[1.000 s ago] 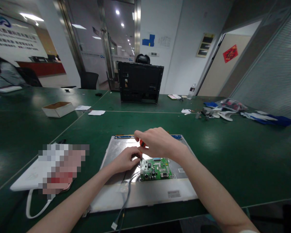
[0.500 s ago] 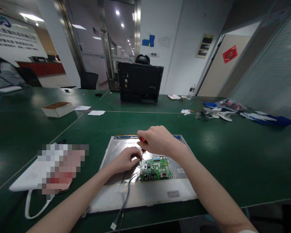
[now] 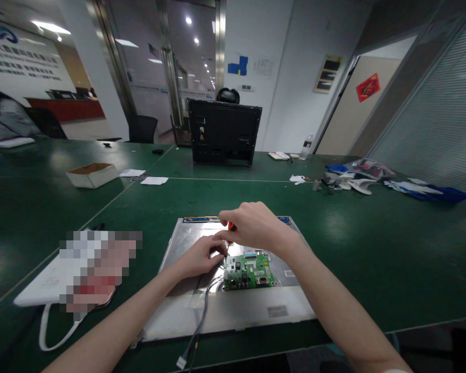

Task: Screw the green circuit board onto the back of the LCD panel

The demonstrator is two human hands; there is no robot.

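A silver metal panel lies flat on the green table, with a green circuit board on it. My right hand is closed round the red and black handle of a screwdriver, its thin shaft pointing down at the board's upper left corner. Fingers bent, my left hand rests at that same corner around the screwdriver's tip; what its fingertips pinch, if anything, is too small to make out. A grey cable runs from the board's left side over the panel's front edge.
A white device with a white cable lies at the left, partly pixelated. Farther back are an open box, papers, a black monitor frame, a bottle and plastic bags. A person sits at the far left.
The fingers of my right hand have shifted slightly on the screwdriver handle, the index finger now reaching a little farther left. My left hand has stayed in place.
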